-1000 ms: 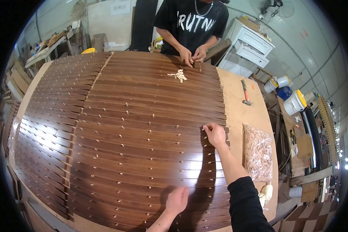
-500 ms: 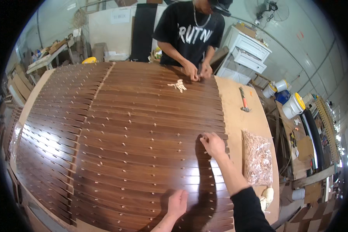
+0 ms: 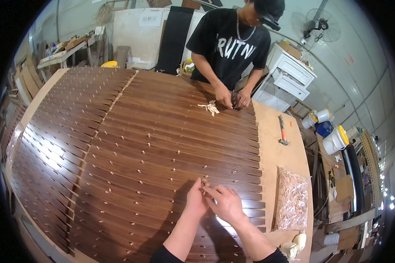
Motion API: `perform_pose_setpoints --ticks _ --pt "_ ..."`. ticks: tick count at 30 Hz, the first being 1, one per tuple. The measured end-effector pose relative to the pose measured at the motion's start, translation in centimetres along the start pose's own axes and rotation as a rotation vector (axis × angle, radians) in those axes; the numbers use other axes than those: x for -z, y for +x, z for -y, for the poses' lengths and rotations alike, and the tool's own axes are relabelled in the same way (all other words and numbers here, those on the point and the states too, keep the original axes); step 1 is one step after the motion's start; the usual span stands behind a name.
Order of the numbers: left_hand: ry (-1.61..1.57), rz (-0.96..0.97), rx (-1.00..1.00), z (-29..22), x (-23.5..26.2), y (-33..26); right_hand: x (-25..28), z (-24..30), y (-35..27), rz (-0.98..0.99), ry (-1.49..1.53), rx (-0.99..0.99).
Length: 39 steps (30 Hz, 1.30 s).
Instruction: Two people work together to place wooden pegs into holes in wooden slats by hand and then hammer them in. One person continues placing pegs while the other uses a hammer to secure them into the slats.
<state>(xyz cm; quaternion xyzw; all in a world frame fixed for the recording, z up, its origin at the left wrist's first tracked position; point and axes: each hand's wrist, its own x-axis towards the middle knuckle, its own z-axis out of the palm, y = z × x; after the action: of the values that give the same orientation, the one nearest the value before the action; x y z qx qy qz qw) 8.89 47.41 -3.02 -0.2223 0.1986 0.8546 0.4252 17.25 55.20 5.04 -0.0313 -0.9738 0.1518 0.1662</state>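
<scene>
I am pinching a small wooden peg [image 3: 203, 186] between my left hand [image 3: 196, 199] and right hand [image 3: 226, 202], over the dark slats [image 3: 162, 153]; next I should be seating it squarely.

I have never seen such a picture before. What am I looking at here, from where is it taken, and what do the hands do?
There is no machine here. The picture comes from a wide camera worn on a person's head, looking down, so straight edges appear bent. The two bare hands from the lower edge are that person's own: the left hand and the right hand meet over dark wooden slats that cover a big workbench. Their fingertips pinch something too small to identify. Small pale pegs stand in rows along the slats. A clear bag of pale wooden pieces and a hammer lie on the bench. Opposite, a co-worker works with both hands on the same slats.
</scene>
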Motion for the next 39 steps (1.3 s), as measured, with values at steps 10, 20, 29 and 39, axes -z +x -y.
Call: perform_pose_setpoints --ticks 10,20,29,39 --pt "-0.224 0.205 -0.143 -1.8 -3.1 6.5 -2.7 -4.6 5.8 -0.007 0.141 -0.205" --pt "-0.244 0.057 -0.245 -4.3 -2.9 6.6 -1.8 -7.9 9.8 0.007 0.32 -0.353" --pt "0.082 -0.087 -0.433 -4.8 -3.6 6.2 -4.9 -11.3 11.7 0.098 0.208 -0.285" --pt "0.139 -0.075 -0.375 -4.4 -3.5 6.1 -4.6 -11.0 12.1 0.147 0.069 -0.174"
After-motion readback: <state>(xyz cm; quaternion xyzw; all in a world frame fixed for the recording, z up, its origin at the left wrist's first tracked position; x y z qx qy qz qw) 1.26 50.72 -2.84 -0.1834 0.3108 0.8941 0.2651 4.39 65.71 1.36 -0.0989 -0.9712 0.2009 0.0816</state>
